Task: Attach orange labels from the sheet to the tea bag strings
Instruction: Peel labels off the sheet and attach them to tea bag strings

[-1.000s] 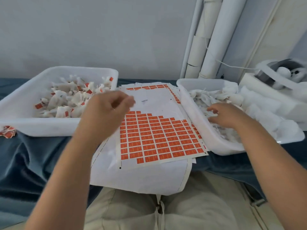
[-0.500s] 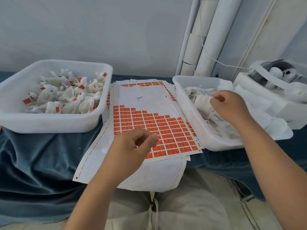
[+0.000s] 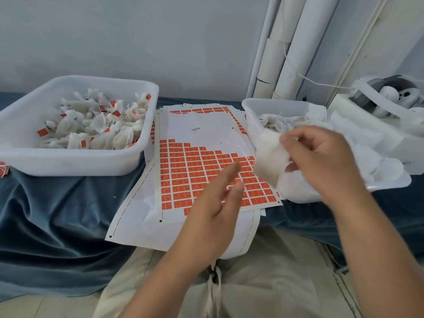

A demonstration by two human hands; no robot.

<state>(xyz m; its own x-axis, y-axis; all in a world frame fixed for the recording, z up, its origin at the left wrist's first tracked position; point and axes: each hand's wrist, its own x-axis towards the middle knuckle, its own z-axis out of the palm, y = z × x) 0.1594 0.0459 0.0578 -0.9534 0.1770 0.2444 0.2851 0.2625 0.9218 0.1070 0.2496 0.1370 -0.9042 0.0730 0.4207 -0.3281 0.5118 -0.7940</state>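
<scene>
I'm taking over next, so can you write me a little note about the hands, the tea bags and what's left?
Left grip: open, holding nothing, over the label sheet.
Right grip: pinches a white tea bag by the right tub.
Done: the left tub holds bags with orange labels; the sheet's top rows are bare.
Left: label this bag, then the pile in the right tub.

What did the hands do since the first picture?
The right hand took a tea bag from the right bin and lifted it toward the sheet. The left hand came from near the left bin down over the sheet and opened. Bins and sheet stayed put.
</scene>
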